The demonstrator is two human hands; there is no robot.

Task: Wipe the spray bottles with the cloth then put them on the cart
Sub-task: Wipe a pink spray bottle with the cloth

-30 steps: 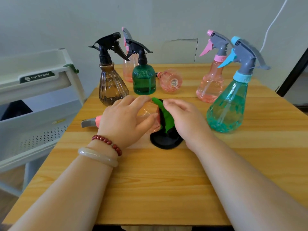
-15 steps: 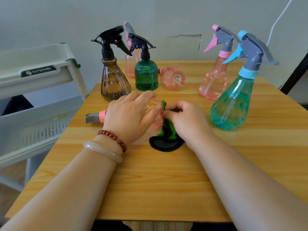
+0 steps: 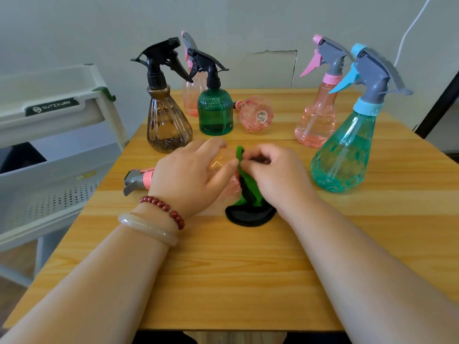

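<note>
Pink spray bottle [image 3: 142, 179] lies on the wooden desk [image 3: 223, 269], left hand [image 3: 191, 175] gripping its body, right hand [image 3: 275, 175] pinching the green-and-black cloth [image 3: 249, 194] against its base.

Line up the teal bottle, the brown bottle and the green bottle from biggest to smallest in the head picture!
1. teal bottle, largest, though it also stands nearest the camera.
2. brown bottle.
3. green bottle, smallest; it sits slightly behind the brown one, so the gap may be exaggerated.
</note>
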